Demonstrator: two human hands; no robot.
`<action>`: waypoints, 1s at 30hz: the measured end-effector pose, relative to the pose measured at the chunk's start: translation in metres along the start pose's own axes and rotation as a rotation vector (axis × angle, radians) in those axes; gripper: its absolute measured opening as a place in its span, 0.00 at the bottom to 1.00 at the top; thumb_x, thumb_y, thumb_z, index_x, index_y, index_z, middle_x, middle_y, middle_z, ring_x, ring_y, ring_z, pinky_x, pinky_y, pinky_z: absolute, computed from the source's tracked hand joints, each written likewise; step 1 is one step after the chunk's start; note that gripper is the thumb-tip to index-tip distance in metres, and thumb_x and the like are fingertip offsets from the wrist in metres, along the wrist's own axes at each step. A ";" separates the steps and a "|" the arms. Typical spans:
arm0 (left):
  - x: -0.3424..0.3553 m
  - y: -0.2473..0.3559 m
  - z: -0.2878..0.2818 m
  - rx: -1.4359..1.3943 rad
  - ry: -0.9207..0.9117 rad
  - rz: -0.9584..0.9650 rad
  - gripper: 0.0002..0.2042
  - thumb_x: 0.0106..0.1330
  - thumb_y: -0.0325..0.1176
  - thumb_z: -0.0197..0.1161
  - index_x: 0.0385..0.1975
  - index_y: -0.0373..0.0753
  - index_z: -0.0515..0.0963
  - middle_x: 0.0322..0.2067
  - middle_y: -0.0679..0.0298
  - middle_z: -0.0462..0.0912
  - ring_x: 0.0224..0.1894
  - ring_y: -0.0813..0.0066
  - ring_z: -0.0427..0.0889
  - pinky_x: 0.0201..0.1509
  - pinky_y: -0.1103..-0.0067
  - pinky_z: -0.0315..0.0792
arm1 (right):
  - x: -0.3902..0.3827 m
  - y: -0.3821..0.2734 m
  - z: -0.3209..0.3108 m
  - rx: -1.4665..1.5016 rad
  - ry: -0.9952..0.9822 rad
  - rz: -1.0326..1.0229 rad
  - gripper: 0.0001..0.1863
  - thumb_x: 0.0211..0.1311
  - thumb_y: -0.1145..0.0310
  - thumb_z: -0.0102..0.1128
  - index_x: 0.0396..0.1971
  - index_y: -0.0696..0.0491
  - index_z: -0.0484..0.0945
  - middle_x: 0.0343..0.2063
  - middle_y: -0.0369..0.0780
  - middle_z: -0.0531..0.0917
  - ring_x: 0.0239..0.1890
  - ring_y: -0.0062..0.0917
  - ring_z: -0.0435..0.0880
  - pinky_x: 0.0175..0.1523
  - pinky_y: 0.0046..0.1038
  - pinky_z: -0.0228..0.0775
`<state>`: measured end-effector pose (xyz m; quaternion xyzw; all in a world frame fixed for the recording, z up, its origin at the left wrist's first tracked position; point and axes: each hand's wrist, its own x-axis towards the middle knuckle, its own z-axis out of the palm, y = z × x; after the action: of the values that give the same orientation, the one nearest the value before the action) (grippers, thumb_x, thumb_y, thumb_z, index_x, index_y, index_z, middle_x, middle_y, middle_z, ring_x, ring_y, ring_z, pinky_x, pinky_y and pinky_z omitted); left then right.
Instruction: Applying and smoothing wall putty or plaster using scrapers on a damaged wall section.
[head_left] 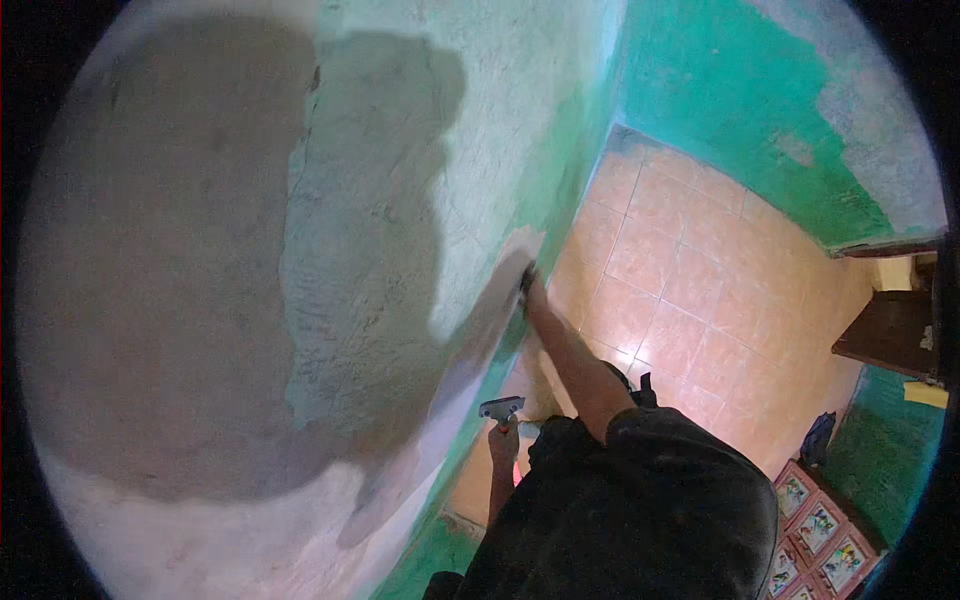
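My left hand is closed around the handle of a wide-headed scraper, held low beside the wall with its grey head up. A bit of red-orange shows at its grip. Farther ahead, my right arm stretches out to the wall, and my right hand is against its surface. Something small and dark shows at the fingers; its kind is too blurred to tell. Around that hand the wall has a pale scraped patch beside remaining green paint.
Pinkish floor tiles spread to my right. Beyond them stands a green wall with peeled grey areas. A dark wooden piece juts in at the right, above a dark bundle and a pink cabinet with picture panels. My shadow covers much of the near wall.
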<state>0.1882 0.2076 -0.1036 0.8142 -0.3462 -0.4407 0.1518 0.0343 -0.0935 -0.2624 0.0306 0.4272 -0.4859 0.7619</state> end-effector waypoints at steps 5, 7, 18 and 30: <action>0.031 -0.083 0.008 0.011 0.121 -0.044 0.26 0.64 0.50 0.60 0.19 0.28 0.73 0.13 0.53 0.69 0.20 0.72 0.70 0.26 0.65 0.64 | 0.007 -0.018 0.069 0.035 0.111 -0.226 0.36 0.73 0.41 0.23 0.56 0.54 0.73 0.47 0.40 0.78 0.50 0.31 0.75 0.58 0.33 0.65; 0.035 -0.081 0.019 0.024 0.053 -0.021 0.26 0.64 0.50 0.60 0.19 0.28 0.73 0.13 0.52 0.70 0.20 0.71 0.70 0.27 0.64 0.65 | 0.010 -0.014 0.014 -0.049 0.216 -0.196 0.33 0.74 0.42 0.26 0.52 0.53 0.74 0.43 0.38 0.78 0.47 0.27 0.75 0.56 0.32 0.66; 0.038 -0.062 0.012 0.101 -0.108 0.033 0.27 0.64 0.52 0.58 0.20 0.29 0.74 0.14 0.50 0.70 0.21 0.69 0.71 0.28 0.61 0.65 | -0.030 0.100 -0.034 -0.982 0.034 -0.417 0.34 0.74 0.46 0.31 0.70 0.55 0.52 0.63 0.45 0.66 0.65 0.30 0.62 0.70 0.31 0.50; 0.035 -0.070 0.013 0.139 -0.033 0.068 0.23 0.63 0.48 0.60 0.20 0.29 0.75 0.15 0.46 0.73 0.19 0.60 0.75 0.25 0.63 0.65 | 0.024 0.009 0.022 -0.220 0.011 -0.380 0.38 0.72 0.40 0.29 0.69 0.55 0.51 0.68 0.40 0.57 0.68 0.27 0.55 0.70 0.29 0.44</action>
<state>0.2209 0.2333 -0.1709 0.8032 -0.4060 -0.4233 0.1041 0.0592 -0.1161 -0.2683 -0.1311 0.4799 -0.5709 0.6531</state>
